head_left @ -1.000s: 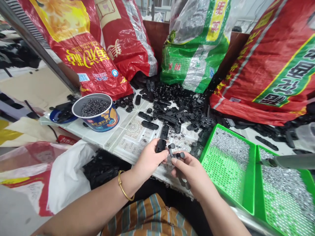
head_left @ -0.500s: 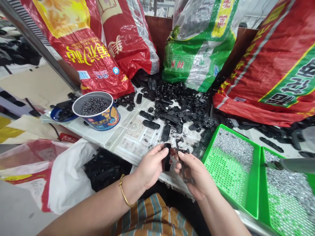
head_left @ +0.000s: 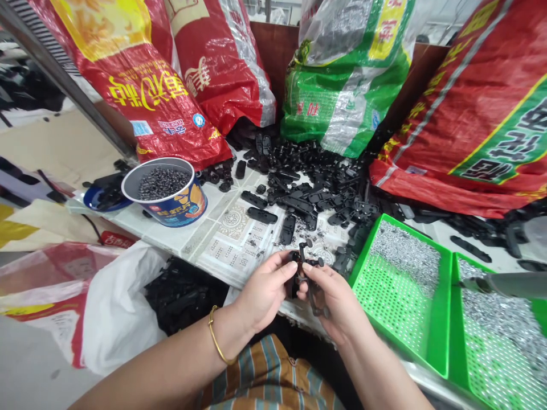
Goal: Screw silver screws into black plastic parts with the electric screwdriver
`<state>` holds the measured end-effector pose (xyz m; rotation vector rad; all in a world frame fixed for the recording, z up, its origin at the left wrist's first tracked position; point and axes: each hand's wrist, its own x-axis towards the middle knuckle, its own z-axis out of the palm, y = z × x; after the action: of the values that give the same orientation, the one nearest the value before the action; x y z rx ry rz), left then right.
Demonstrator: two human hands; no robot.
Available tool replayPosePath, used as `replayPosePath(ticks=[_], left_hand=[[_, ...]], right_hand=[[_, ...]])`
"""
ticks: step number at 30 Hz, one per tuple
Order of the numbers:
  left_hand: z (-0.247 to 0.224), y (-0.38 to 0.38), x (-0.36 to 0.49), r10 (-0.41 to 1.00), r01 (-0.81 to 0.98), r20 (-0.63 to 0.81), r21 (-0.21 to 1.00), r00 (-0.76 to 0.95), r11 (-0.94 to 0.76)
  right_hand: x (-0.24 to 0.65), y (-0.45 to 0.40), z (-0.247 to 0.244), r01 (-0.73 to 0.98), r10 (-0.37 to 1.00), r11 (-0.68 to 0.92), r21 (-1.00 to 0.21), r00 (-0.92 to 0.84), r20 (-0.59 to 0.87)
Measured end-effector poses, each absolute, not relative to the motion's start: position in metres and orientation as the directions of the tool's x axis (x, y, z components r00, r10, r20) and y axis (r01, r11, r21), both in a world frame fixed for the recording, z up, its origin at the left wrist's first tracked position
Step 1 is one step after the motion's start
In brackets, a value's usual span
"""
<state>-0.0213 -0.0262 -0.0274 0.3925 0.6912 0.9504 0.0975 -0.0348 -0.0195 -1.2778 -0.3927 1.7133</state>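
Above the table's front edge, my left hand [head_left: 265, 289] pinches an elongated black plastic part [head_left: 293, 285], held upright between thumb and fingers. My right hand [head_left: 333, 296] grips a thin black plastic bar with knobbed ends [head_left: 315, 293]. The two pieces are close together, and my fingertips hide whether they touch. Just beyond my hands, more black plastic pieces [head_left: 287, 229] lie on the patterned tabletop [head_left: 226, 256], with a large heap [head_left: 307, 193] of them farther back.
A blue tub [head_left: 179, 208] of small dark bits stands left. Two green perforated trays [head_left: 393, 302] with small silvery parts are at right, a grey metal tool [head_left: 504, 283] over one. Red sacks [head_left: 482, 125] and a green sack [head_left: 342, 108] line the back. Black pieces fill an open bag [head_left: 128, 307] below left.
My right hand has moved slightly left, bringing the knobbed bar up to the part in my left hand. The view has shifted a little.
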Motion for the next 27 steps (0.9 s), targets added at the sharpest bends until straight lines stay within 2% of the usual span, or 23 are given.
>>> replayPosePath(ticks=[7, 12, 27], left_hand=[[-0.028, -0.024, -0.024, 0.822, -0.553, -0.419, 0.608, 0.386, 0.57], [-0.024, -0.021, -0.025, 0.816, -0.561, -0.413, 0.592, 0.405, 0.579], [-0.023, -0.018, -0.024, 0.806, -0.577, -0.413, 0.563, 0.423, 0.592]], right_hand=[[0.103, -0.032, -0.013, -0.295, 0.835, -0.529, -0.795, -0.013, -0.551], [0.111, -0.024, -0.01, -0.156, 0.892, -0.45, -0.879, -0.025, -0.452], [0.111, -0.02, -0.013, -0.057, 0.914, -0.404, -0.913, 0.025, -0.406]])
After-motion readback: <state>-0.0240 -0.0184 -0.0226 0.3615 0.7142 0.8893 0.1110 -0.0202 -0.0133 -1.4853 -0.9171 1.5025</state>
